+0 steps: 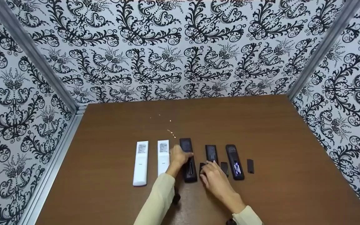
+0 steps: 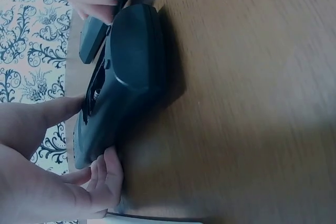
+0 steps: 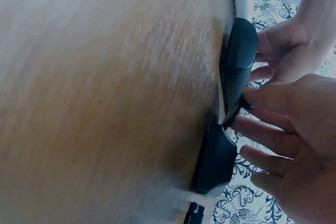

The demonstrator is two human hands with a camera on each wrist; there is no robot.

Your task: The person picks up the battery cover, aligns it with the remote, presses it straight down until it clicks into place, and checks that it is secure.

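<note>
A long black remote control (image 1: 185,144) lies face down with its battery compartment uncovered; a metal spring shows inside in the left wrist view. My left hand (image 1: 179,155) grips this remote from its left side, the thumb over the compartment edge and fingers along the side. Just to the right, my right hand (image 1: 212,177) pinches a thin black battery cover (image 1: 202,167) between thumb and fingers. In the right wrist view that cover (image 3: 234,115) stands tilted, partly hidden by the fingertips. Beyond the right fingers lies a shorter black remote (image 1: 211,151), its lower end hidden.
Two white remotes (image 1: 140,165) lie to the left, the nearer one partly behind my left arm. At right are a loose black cover (image 1: 224,168), a rounded black remote (image 1: 231,152) with its compartment open, and another cover (image 1: 250,166). Patterned walls (image 1: 173,56) enclose the table.
</note>
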